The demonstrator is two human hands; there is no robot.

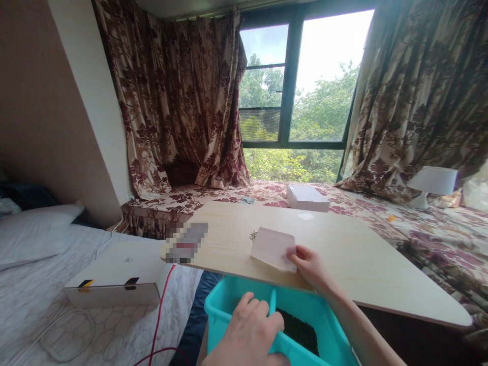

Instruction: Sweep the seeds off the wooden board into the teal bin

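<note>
My right hand [308, 262] pinches the near right corner of a pale, slightly see-through square sheet [272, 249]. The sheet is over the light wooden tabletop [229, 229]; whether it touches the top I cannot tell. By its far left edge is a small pile of tiny greenish-brown grains [253, 235]. Below the table's near edge is a turquoise plastic bin [218, 300] with a divider. Dark, soil-like material [299, 328] fills the bottom of its right compartment. My left hand [251, 328] is closed over the bin's near rim, beside the divider, and hides part of the left compartment.
A blurred-out flat object [187, 243] lies at the tabletop's left end, with a red cable [162, 305] running down from it. A white box [114, 269] sits on the bed at left. Another white box [308, 197] and a lamp [433, 183] stand by the window.
</note>
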